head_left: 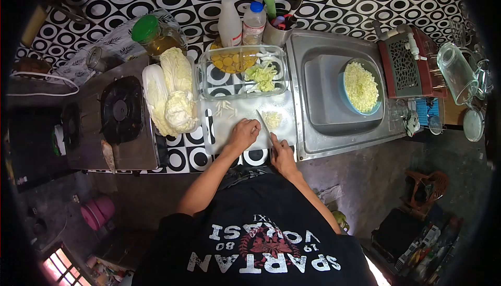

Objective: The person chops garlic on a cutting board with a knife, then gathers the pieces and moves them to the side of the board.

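My right hand (283,156) grips a knife (264,121), its blade angled up and left over the white cutting board (222,137). Beside the blade, my left hand (245,132) is closed with curled fingers on the board; what lies under the fingertips is hidden. Finely chopped pale pieces (272,119) are heaped just right of the blade. Several pale strips (225,109) lie on the board's upper left. Behind the board, a clear glass dish (209,92) holds pale green leaf pieces (261,75) on its right side.
Whole napa cabbages (176,85) stand left of the board, next to a gas stove (121,109). To the right, the sink (326,119) holds a blue bowl (344,95) full of chopped pale vegetable (361,88). Bottles (254,24) and a green-lidded jar (151,35) line the back.
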Action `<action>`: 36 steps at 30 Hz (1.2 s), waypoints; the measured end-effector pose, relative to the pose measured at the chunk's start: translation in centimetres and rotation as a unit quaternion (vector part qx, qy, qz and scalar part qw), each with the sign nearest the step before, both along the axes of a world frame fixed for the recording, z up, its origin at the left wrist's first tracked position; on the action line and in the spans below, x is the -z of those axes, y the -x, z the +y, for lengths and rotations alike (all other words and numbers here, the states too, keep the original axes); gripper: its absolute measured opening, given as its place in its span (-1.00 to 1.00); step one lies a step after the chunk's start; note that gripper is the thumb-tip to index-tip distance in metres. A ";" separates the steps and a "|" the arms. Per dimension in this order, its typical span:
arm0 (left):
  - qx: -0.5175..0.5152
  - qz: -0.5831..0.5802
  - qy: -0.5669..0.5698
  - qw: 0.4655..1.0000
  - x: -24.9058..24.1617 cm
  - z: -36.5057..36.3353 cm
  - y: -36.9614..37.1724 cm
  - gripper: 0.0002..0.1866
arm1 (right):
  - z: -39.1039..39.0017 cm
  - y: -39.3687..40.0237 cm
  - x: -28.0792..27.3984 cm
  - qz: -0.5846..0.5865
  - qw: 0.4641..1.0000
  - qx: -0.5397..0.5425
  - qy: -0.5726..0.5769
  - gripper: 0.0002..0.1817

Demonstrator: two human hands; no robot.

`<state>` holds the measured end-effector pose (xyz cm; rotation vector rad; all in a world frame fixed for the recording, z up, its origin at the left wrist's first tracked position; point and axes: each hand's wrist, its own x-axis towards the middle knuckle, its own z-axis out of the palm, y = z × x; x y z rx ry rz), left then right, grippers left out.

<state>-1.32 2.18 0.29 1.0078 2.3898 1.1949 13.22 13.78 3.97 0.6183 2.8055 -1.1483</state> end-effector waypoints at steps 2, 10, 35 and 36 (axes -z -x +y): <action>0.000 -0.021 0.007 1.000 -0.1 -0.1 0.0 -0.93 | -0.1 0.6 0.5 -0.003 1.000 -0.002 0.002 -0.31; -0.005 -0.009 -0.005 1.000 -0.3 -0.1 0.0 -0.94 | 0.5 2.7 -0.8 -0.049 0.999 -0.011 0.015 -0.27; -0.024 0.054 0.006 0.998 0.1 -1.3 -0.5 -0.90 | -0.5 1.1 -0.3 -0.072 0.997 -0.017 0.024 -0.20; -0.024 0.054 0.005 0.998 0.1 -1.2 -0.5 -0.90 | -0.6 1.3 0.0 -0.060 0.998 -0.016 0.025 -0.21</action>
